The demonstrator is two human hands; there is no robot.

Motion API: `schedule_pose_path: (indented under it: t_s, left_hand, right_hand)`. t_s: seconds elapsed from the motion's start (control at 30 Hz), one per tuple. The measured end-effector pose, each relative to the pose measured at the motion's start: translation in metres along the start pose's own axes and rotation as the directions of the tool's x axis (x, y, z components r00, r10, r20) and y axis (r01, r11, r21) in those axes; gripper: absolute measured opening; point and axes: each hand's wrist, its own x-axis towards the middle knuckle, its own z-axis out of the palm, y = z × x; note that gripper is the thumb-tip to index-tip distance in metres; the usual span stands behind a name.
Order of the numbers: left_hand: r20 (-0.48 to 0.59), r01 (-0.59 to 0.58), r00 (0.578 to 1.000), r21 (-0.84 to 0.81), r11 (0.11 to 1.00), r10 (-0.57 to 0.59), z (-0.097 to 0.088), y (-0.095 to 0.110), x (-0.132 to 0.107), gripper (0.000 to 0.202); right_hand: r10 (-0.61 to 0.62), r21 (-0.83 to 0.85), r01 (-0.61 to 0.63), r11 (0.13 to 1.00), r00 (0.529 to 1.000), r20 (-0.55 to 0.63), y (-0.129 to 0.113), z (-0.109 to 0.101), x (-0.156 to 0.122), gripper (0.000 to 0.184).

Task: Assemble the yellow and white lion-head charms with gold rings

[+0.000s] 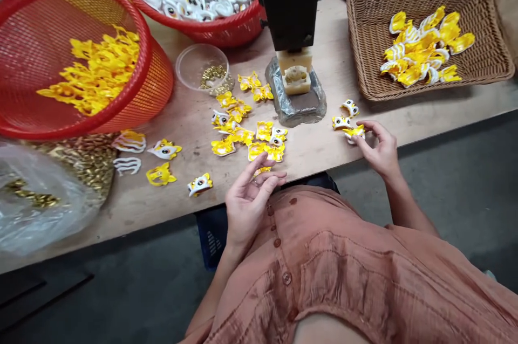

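Observation:
My right hand (380, 150) is closed in a pinch on a yellow-and-white plastic animal-face piece (354, 133) at the table's front edge. Two similar pieces with black eyes (342, 122) lie right beside it. My left hand (250, 198) is loosely curled with its fingers apart, and nothing shows in it. Just beyond those fingers, several yellow plastic face pieces (242, 135) are scattered, some with white parts on them. Behind them stands a black press (289, 4) over a cream-coloured block mould (297, 84) on a metal base (287, 112).
A red basket (162, 74) of yellow parts and another red basket (226, 36) of white parts stand left. A clear tub (184, 58) holds small brass rings. Brass bits fill a plastic bag (76, 220). At right, a brown woven basket (364, 58) contains yellow-and-white pieces.

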Motion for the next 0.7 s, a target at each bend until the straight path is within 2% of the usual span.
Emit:
schedule_pose_path:
  t_s: [0.07,0.17,0.3,0.4,0.47,0.53,0.63,0.7]
  left_hand:
    - [-0.027,0.009,1.0,0.012,1.0,-0.009,-0.001,0.005,0.0,0.049]
    - [-0.098,0.001,0.995,0.016,1.0,0.001,-0.007,0.013,0.0,0.043]
    - [-0.21,-0.045,0.976,0.03,0.999,0.051,-0.022,0.024,0.0,0.038]
    - [-0.294,-0.067,0.953,0.038,0.997,0.075,-0.032,0.03,-0.001,0.035]
    - [-0.332,-0.067,0.94,0.03,0.997,0.074,-0.037,0.03,-0.003,0.034]
    - [-0.343,-0.069,0.937,0.019,0.997,0.072,-0.04,0.029,-0.004,0.035]
    - [-0.328,-0.082,0.941,0.006,0.997,0.08,-0.045,0.026,-0.004,0.036]
    - [-0.33,-0.1,0.939,0.001,0.995,0.095,-0.047,0.024,-0.004,0.037]
  right_hand:
    - [-0.025,-0.121,0.02,0.992,0.999,-0.04,0.015,-0.007,0.006,0.033]
    - [-0.076,-0.203,0.058,0.977,0.994,-0.082,0.029,-0.011,0.015,0.032]
    - [-0.128,-0.195,0.105,0.975,0.986,-0.107,0.031,-0.019,0.017,0.038]
    - [-0.231,-0.178,0.214,0.961,0.97,-0.08,0.033,-0.023,0.012,0.041]
    - [-0.303,-0.194,0.283,0.939,0.95,-0.082,0.04,-0.021,0.009,0.029]
    - [-0.361,-0.228,0.323,0.918,0.921,-0.147,0.05,-0.018,0.009,0.02]
    - [-0.461,-0.308,0.384,0.87,0.855,-0.236,0.051,-0.01,0.014,0.031]
    - [-0.523,-0.316,0.444,0.838,0.818,-0.239,0.035,0.0,0.015,0.044]
